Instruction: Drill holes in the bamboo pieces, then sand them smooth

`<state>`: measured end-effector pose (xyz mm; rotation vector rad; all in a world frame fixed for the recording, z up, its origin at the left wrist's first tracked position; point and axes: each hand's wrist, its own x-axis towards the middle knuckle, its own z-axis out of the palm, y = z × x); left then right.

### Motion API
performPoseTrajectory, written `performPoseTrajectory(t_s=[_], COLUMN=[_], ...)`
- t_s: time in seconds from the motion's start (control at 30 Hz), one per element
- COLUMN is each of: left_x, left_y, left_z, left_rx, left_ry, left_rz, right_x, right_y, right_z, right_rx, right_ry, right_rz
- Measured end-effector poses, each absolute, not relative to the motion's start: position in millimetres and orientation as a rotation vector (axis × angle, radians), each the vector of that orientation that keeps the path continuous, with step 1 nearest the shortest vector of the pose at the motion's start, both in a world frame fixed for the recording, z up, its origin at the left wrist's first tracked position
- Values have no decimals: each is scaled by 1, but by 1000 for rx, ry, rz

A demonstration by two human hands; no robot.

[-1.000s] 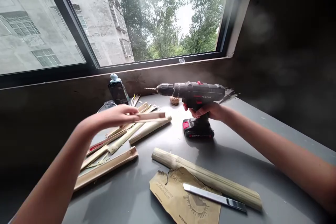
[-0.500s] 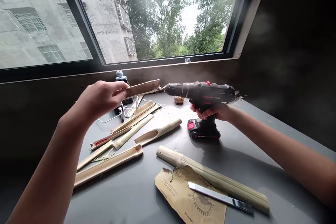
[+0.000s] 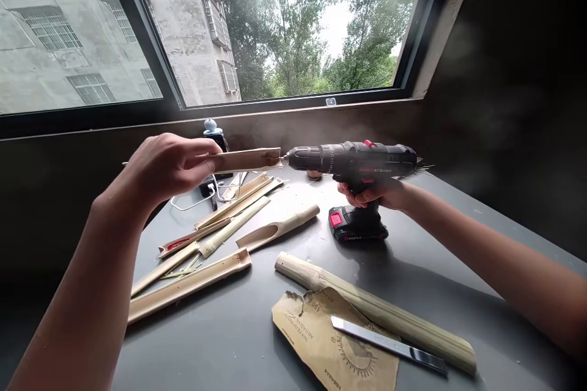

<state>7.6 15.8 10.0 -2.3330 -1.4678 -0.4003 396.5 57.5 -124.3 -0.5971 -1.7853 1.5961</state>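
Note:
My left hand (image 3: 172, 162) pinches a split bamboo piece (image 3: 245, 160) between thumb and fingers, holding it level above the table. A black cordless drill (image 3: 362, 159) with red marks is gripped at its handle by my right hand (image 3: 369, 193). The drill points left, and its bit meets the right end of the bamboo; how deep the bit goes I cannot tell. The drill's battery base hangs low, close to the tabletop. Thin smoke or dust hazes the air around the drill.
Several split bamboo pieces (image 3: 192, 284) lie on the grey table at left and middle. In front are a whole bamboo tube (image 3: 376, 308), a sheet of abrasive paper (image 3: 316, 342) and a metal blade (image 3: 385, 342). A white cable (image 3: 183, 204) lies behind, below the window.
The bamboo piece has rolled and levelled in my left hand, so a dark patch near its drilled end now shows. The drill stays at that end; the view has shifted slightly.

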Motion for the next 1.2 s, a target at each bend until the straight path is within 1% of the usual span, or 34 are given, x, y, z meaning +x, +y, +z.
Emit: performPoseTrajectory(t_s=[0.4,0.47,0.53,0.63,0.7,0.73,0.8,0.93,1.03,1.2], left_x=[8,9,12,31,54,68,95,131,139,144], left_y=[15,17,21,30,32,31,26,16,17,32], left_z=[9,10,8,-7,-26,-38,-62,-98,-107,-100], left_rx=[-2327,-2313,-2319,-2476,-2775,-2963,-3148,-3187,-3154,-3189], left_ry=[-1445,-1469,-1584,-1749,-1645,-1508,-1288,-1126,-1113,-1142], left_rz=[-406,-360,-200,128,239,253,237,269,333,425], right_x=[399,398,398,397,396,395,395,394,394,395], right_y=[58,58,56,54,53,52,52,53,53,56], right_z=[-126,-125,-124,-121,-121,-121,-121,-122,-123,-125], right_rx=[-606,-611,-610,-600,-598,-597,-593,-580,-566,-537], right_ry=[-1773,-1776,-1786,-1793,-1789,-1787,-1779,-1755,-1747,-1732], right_rz=[1586,1571,1556,1550,1546,1542,1536,1535,1540,1539])
